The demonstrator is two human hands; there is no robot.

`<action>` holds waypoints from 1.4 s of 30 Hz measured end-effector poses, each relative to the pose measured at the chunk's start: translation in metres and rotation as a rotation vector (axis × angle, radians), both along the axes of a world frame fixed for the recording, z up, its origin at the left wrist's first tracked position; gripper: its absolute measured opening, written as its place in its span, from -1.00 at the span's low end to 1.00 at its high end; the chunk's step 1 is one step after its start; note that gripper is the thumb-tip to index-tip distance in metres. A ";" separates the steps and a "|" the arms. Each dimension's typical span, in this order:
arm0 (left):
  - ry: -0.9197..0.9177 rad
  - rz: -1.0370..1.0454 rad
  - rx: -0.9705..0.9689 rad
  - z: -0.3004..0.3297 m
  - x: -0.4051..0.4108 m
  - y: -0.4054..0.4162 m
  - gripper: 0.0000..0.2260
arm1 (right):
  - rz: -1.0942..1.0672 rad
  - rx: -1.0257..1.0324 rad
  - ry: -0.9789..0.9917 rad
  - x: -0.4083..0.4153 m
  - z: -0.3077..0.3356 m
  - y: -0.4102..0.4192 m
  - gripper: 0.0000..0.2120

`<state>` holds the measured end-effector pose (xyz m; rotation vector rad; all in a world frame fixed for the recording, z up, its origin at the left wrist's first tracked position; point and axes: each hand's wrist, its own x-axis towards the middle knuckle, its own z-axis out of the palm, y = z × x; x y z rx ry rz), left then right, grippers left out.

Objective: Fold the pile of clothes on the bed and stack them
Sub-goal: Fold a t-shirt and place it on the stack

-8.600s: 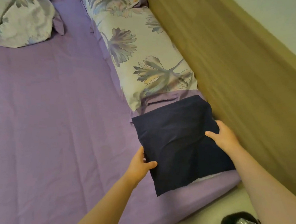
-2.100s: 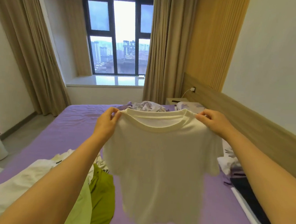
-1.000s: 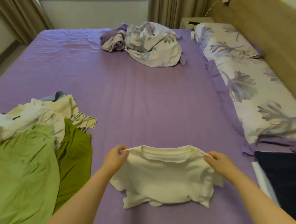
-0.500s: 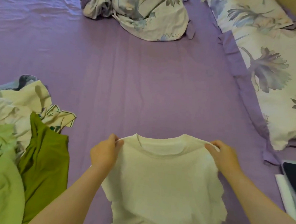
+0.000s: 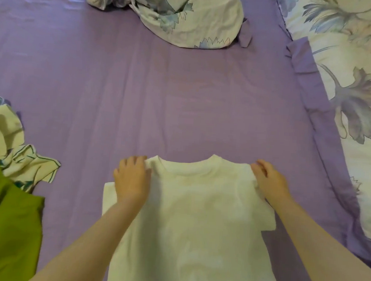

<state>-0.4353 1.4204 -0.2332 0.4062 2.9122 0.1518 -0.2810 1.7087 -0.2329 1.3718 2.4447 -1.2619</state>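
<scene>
A: Where is the cream short-sleeved cotton T-shirt [image 5: 196, 224]?

B: Spread flat on the purple bed sheet [image 5: 161, 94], collar away from the person.

A: The hands?

B: The left hand [image 5: 131, 180] rests on the T-shirt's left shoulder, the right hand [image 5: 269, 182] on its right shoulder.

A: Anything else?

B: Left of the T-shirt, an olive-green garment [image 5: 7, 226]; beyond it, crumpled floral bedding [image 5: 182, 15].

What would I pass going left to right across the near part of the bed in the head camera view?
Green garment → left hand → white T-shirt → right hand → purple sheet → floral pillow.
</scene>
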 end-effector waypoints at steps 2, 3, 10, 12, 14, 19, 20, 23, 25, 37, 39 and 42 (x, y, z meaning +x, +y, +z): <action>-0.043 -0.234 0.107 -0.012 0.032 0.023 -0.76 | -0.062 -0.075 -0.056 0.021 -0.014 -0.002 -0.58; -0.058 -0.364 0.161 -0.018 0.050 0.035 -0.76 | -0.088 -0.106 -0.042 0.034 -0.020 -0.005 -0.58; -0.227 -0.681 0.164 -0.041 0.099 0.128 -0.57 | -0.082 -0.233 0.016 0.064 -0.027 -0.010 -0.72; -0.235 -0.638 0.221 -0.039 0.090 0.149 -0.57 | -0.084 -0.216 0.042 0.064 -0.029 -0.011 -0.76; -0.276 -0.600 0.299 -0.032 0.077 0.167 -0.58 | -0.123 -0.155 0.115 0.062 -0.030 -0.010 -0.85; -0.252 -0.649 0.047 -0.035 0.048 0.187 -0.57 | -0.288 -0.260 0.259 0.058 -0.026 -0.008 -0.81; -0.260 -0.623 0.017 -0.036 0.045 0.187 -0.60 | -0.313 -0.285 0.261 0.059 -0.026 -0.007 -0.81; -0.288 -0.519 0.122 -0.037 0.048 0.189 -0.72 | -0.367 -0.317 0.277 0.062 -0.028 -0.005 -0.82; -0.326 -0.377 0.307 -0.036 0.050 0.191 -0.77 | -0.444 -0.406 0.339 0.065 -0.028 -0.003 -0.86; -0.289 -0.503 0.225 -0.019 0.053 0.204 -0.78 | -0.207 -0.494 0.064 0.072 -0.017 0.014 -0.62; -0.268 -0.440 0.266 -0.019 0.048 0.204 -0.81 | -0.259 -0.478 0.106 0.077 -0.014 0.017 -0.76; -0.292 -0.382 0.326 -0.021 0.050 0.208 -0.83 | -0.297 -0.452 0.169 0.082 -0.012 0.023 -0.76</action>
